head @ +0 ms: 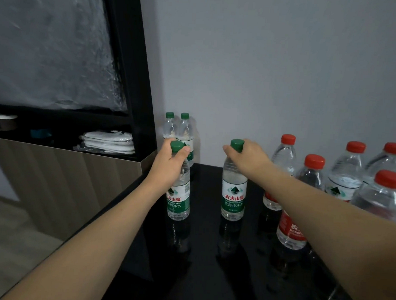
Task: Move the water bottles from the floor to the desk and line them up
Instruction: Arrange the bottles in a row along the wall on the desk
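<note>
Green-capped bottles on glossy black surface (201,273). Left hand (169,164) clamped on neck of left bottle (178,194); right hand (248,158) closed around cap of right bottle (233,191). Both upright, seemingly resting on surface, reflections blur contact. Two more green-caps (178,131) behind, red-capped group (326,181) at right. Advice: slide left bottle into line with rear pair, keep upright, release only when base sits flat.

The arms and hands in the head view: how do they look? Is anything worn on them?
Both forearms are bare; no sleeve shows up to the frame edge. The left hand and right hand wear no gloves, and no ring, watch or bracelet is visible. Fingernails look short and unpainted.
</note>
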Tool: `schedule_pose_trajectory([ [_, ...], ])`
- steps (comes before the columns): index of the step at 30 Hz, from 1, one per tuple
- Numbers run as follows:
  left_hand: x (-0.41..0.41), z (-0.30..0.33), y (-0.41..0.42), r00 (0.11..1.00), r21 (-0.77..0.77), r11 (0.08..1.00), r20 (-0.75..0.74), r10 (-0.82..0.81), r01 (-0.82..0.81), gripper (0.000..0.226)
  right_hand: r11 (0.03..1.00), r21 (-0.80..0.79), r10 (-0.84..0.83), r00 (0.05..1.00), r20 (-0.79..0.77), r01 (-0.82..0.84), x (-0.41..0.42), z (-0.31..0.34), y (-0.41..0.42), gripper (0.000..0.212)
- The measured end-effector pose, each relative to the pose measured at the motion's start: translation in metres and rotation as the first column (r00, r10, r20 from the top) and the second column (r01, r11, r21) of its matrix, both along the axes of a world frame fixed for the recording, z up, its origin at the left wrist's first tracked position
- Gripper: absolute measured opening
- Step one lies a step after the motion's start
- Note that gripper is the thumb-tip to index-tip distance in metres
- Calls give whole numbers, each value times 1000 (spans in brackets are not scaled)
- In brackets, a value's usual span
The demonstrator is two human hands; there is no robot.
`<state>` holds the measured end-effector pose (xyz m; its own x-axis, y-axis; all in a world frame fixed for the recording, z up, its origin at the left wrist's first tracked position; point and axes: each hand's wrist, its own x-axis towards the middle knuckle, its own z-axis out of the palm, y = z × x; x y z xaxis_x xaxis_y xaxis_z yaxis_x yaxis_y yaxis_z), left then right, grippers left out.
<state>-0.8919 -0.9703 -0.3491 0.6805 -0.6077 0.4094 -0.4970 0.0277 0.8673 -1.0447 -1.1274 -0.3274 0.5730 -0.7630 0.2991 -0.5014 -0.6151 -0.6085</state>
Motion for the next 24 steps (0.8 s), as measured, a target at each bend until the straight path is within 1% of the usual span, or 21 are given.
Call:
schedule_pose_trajectory([
  [1,0,5,3,1000,51,999,1,-9,9,24,997,-74,-16,991,-130,7,-3,11,-1,52],
  [2,1,9,6,999,125,992,33,7,-11,27,991,-136,-25,972,-234,-7,-6,21,-2,50],
  [3,2,15,9,988,236,968,143,51,-84,31,984,-177,-22,952,-305,-34,-9,32,-1,47],
  [4,5,21,11,933,348,908,343,107,-232,38,978,-199,-7,936,-353,-67,-11,41,-1,42],
  [5,5,27,13,833,407,825,538,131,-393,44,974,-203,11,920,-392,-98,-12,48,0,38],
  [6,5,34,13,757,421,769,642,122,-481,45,973,-193,30,902,-430,-124,-12,53,1,35],
  [7,3,41,13,749,449,746,655,100,-492,42,974,-176,47,883,-467,-145,-11,57,2,33],
  [9,0,52,9,815,526,739,578,53,-421,34,970,-164,70,851,-521,-180,-9,61,2,32],
  [12,0,66,-3,810,573,715,587,-17,-400,32,964,-162,91,839,-537,-209,-2,69,-3,34],
  [14,6,77,-14,810,551,743,587,-20,-381,33,969,-150,99,862,-497,-198,8,81,-12,38],
  [17,21,94,-38,837,498,807,547,-7,-318,38,976,-114,120,895,-429,-186,25,104,-27,44],
  [19,31,101,-58,846,493,816,533,-8,-302,35,981,-55,150,908,-391,-186,37,118,-37,43],
  [21,42,104,-79,845,496,813,535,-9,-305,33,984,-7,166,925,-341,-179,51,124,-46,38],
  [24,58,99,-113,843,494,815,537,-13,-303,32,988,35,155,943,-296,-151,73,123,-60,33],
])
